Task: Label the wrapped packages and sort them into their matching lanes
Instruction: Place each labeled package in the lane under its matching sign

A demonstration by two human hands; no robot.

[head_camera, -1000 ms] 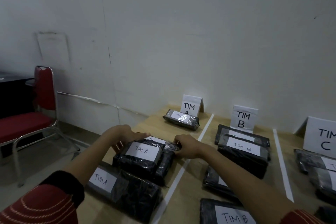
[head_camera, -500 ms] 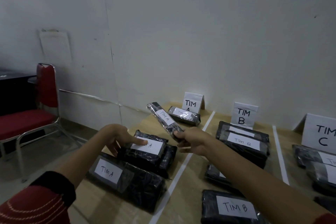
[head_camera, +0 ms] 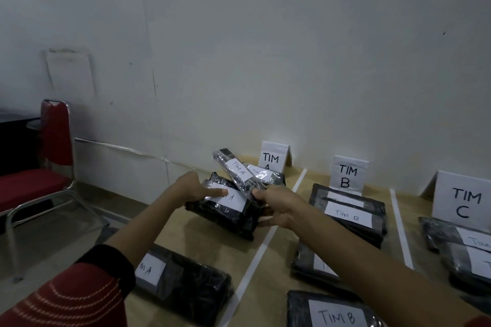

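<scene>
Pale, scuffed wall backs a wooden table (head_camera: 212, 244) split by white tape lines (head_camera: 255, 260) into lanes, each headed by a folded card: TIM A sign (head_camera: 273, 156), TIM B sign (head_camera: 346, 174), TIM C sign (head_camera: 463, 200). A red chair (head_camera: 34, 183) stands at the left of the frame.

Near the middle, the right hand (head_camera: 279, 207) pinches the near end of a slim package (head_camera: 235, 171) marked TIM A, held raised and tilted over lane A. The left hand (head_camera: 195, 188) rests on a thicker TIM A package (head_camera: 225, 212), index finger stretched flat across its label; the thumb is hidden.

Sorting looks well advanced. Lane A also holds a package by its sign (head_camera: 265, 175) and one at lower left (head_camera: 186, 287). Labelled packages fill lane B (head_camera: 350, 212) and lane C (head_camera: 462, 249). No unlabelled package shows. What remains, apparently, is setting the slim one down in lane A.
</scene>
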